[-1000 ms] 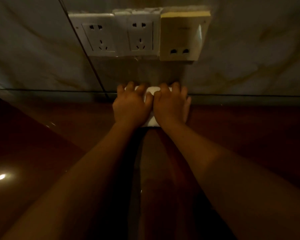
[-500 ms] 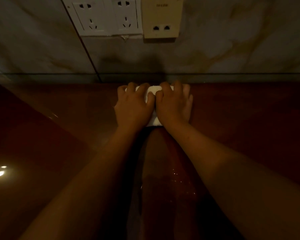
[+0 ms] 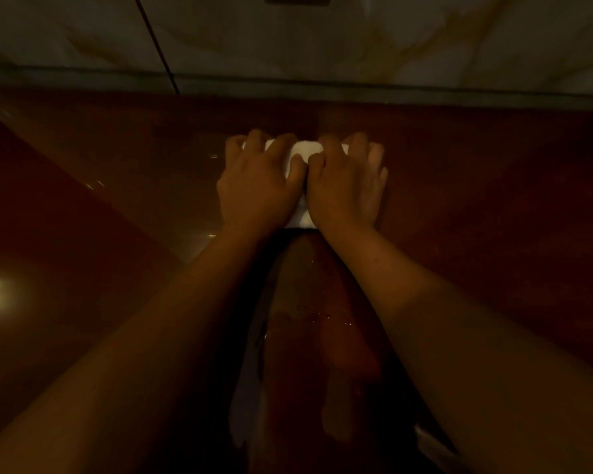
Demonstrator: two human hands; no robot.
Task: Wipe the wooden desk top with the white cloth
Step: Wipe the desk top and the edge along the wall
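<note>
Nearest, two bare forearms reach forward over the glossy wooden desk top point(image 3: 476, 206), where small wet specks glint between them and a light reflection shines at the near left. Further out, the left hand point(image 3: 257, 189) and the right hand point(image 3: 344, 189) lie side by side, palms down on the white cloth point(image 3: 303, 153) — folded, flat on the desk, showing only between and just beyond the knuckles. The fingers of both hands are curled and pressed onto the cloth, thumbs almost touching. Beyond, a bare strip of desk separates the cloth from the marbled wall point(image 3: 322, 39) — the far edge.
</note>
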